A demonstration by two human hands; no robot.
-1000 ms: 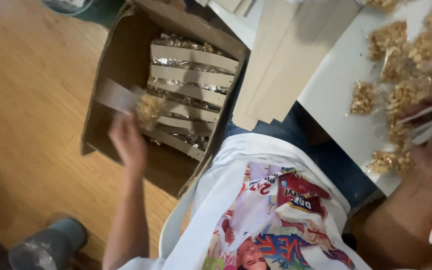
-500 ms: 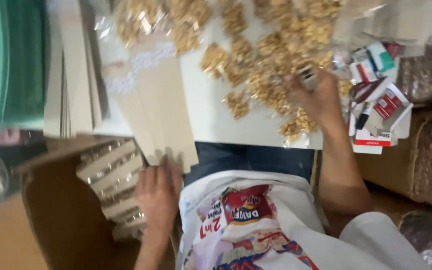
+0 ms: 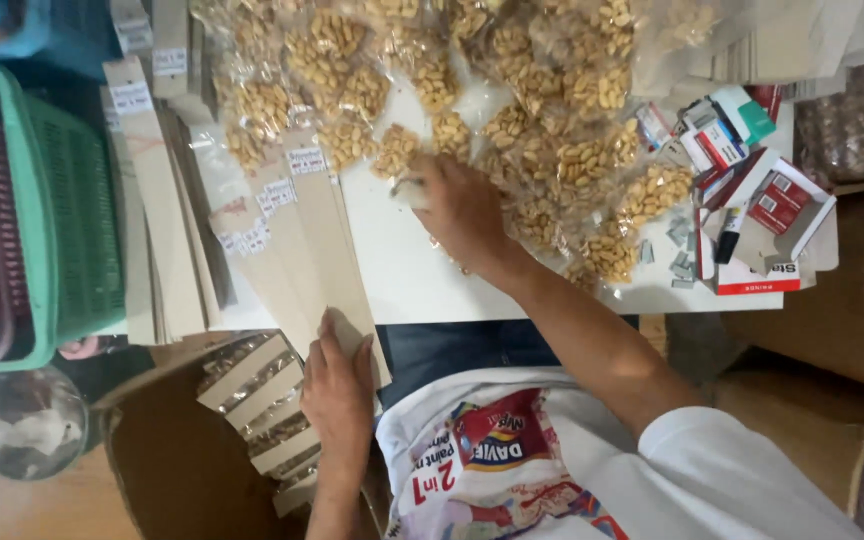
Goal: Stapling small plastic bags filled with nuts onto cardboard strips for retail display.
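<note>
White tabletop (image 3: pixel 402 280) across centre, far half buried under a heap of small clear plastic bags of peanuts (image 3: pixel 512 90). Brown cardboard carton (image 3: pixel 167 470) on the floor at near left, open, packed with rows of card-topped packets (image 3: pixel 252 385). Green plastic basket (image 3: pixel 62 210) at far left, pink one just beside it at the frame edge. Stack of long tan cardboard strips (image 3: pixel 152 200) lying along the table's left side, small white labels stuck on some; a few strips fanned out toward the near edge. Pile of red-and-white small cartons (image 3: pixel 752 170) on the table's right end, black marker pen (image 3: pixel 729 235) among them.

Right hand (image 3: pixel 462 210) reaching out over the tabletop, palm down, fingers curled and pinched on one peanut bag (image 3: pixel 397 150) at the near edge of the heap. Left hand (image 3: pixel 337 385) at the table's near edge, over the carton's rim, fingers spread flat and thumb out, pressing on the near end of one tan cardboard strip (image 3: pixel 327 240) from the fanned group; not closed around it.
</note>
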